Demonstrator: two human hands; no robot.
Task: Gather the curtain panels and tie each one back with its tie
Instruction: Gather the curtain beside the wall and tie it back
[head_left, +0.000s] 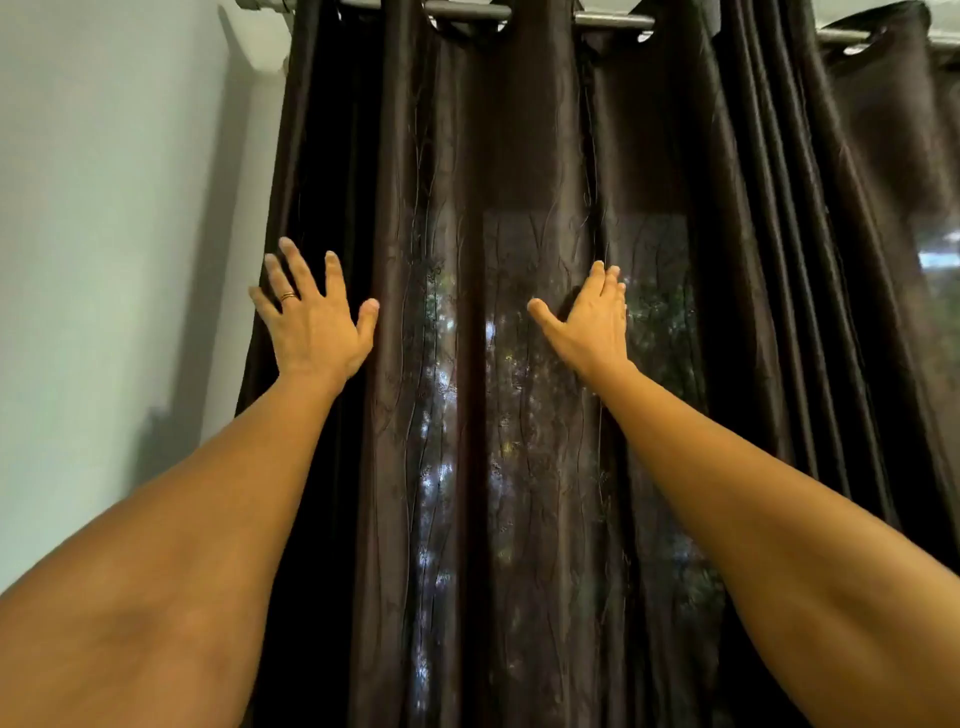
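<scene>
Brown, glossy fabric of the curtain panel (519, 156) is seen hanging in long folds from a metal rod (462, 9), which is threaded through eyelets well above the fingertips. The left hand (317, 327) is held flat at the panel's outer edge, its fingers (296, 265) straight and spread wide apart; a ring (289, 296) is worn on one of them. Just beyond the little finger a pale wall (104, 208) is seen. The right hand (589, 325) is pressed against a fold near the panel's middle, its fingers (597, 280) straight and held together, the thumb stretched toward the left hand. Between the two thumbs, daylight and foliage are shown through the cloth. Past the right fingers, more curtain is bunched in tighter pleats (810, 234).
</scene>
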